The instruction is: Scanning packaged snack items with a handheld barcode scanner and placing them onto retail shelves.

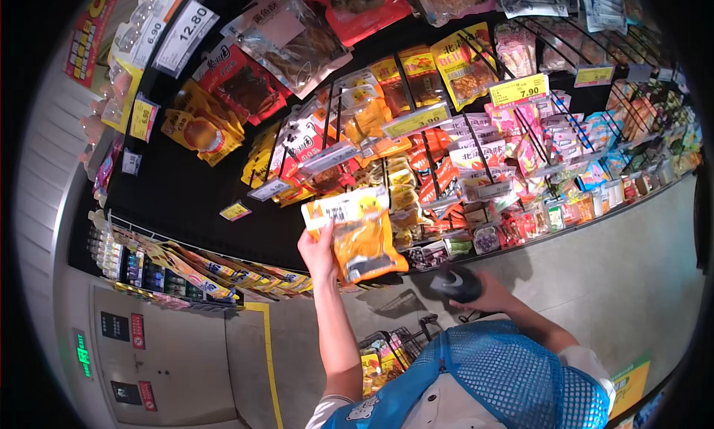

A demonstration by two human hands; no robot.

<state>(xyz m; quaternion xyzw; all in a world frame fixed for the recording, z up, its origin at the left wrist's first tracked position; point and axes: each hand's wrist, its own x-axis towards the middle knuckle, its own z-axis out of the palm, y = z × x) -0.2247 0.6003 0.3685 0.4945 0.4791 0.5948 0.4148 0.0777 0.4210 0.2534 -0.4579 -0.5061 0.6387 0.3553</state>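
In my left hand [318, 253] is an orange and white snack pouch [365, 236], gripped by its left edge with the thumb over the front. The pouch is raised before the hanging snack bags on the shelf. My right hand [488, 295] is lower and to the right, closed around a dark handheld device [457, 284] whose exact kind I cannot tell. Beyond the pouch, yellow and red snack packs [312, 150] hang on metal hooks behind price tags [329, 156].
A wire shopping cart [390, 345] holding packaged goods stands below, close to my body. A side rack with yellow packets [223, 273] juts out at the left, above a closed door [167, 356]. The shelf's lower edge [535, 242] curves along the grey floor [591, 284].
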